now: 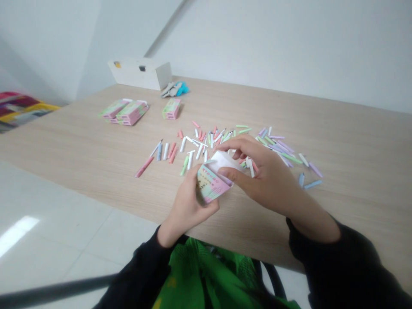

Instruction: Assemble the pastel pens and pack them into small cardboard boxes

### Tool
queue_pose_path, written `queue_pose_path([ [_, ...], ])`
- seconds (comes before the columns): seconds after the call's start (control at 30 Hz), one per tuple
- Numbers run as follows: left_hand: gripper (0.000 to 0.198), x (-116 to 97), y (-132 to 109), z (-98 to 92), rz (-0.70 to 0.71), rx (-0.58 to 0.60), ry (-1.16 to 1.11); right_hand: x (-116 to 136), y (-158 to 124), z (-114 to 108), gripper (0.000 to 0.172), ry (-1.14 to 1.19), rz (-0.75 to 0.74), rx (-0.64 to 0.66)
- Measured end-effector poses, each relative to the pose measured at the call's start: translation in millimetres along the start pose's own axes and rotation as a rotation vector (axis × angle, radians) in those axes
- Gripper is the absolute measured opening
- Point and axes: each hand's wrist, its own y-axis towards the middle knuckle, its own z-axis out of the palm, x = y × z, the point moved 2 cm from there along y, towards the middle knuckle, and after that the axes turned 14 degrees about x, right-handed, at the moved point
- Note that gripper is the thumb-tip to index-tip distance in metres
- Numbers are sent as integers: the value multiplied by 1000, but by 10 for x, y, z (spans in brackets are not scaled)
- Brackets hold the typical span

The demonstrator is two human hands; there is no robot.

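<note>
My left hand grips a small pink and green printed carton from below, above the near part of the wooden table. My right hand is at the carton's open white flap, thumb and fingers pinching it. Many small pastel sticks in pink, white, green, blue and purple lie scattered on the table just beyond my hands. One longer pink stick lies to the left.
Closed cartons of the same kind sit at the far left, with one more beside them. A white box and a grey and blue object stand at the back. A green bag rests in my lap.
</note>
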Motion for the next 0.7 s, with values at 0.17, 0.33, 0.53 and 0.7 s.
queue_pose_path([
  [0.17,73,45,-87,50,-23,-112,45,57,-53,-48,31,-29,-49,53],
  [0.33,74,82,-184,128,-18,-172,31,110,-140,-44,36,-22,14,100],
  [0.53,71,65,-160,142,190,-223,61,82,-211,77,42,50,167,159],
  [0.7,65,68,-182,73,43,-257,82,67,-314,37,35,134,183,155],
])
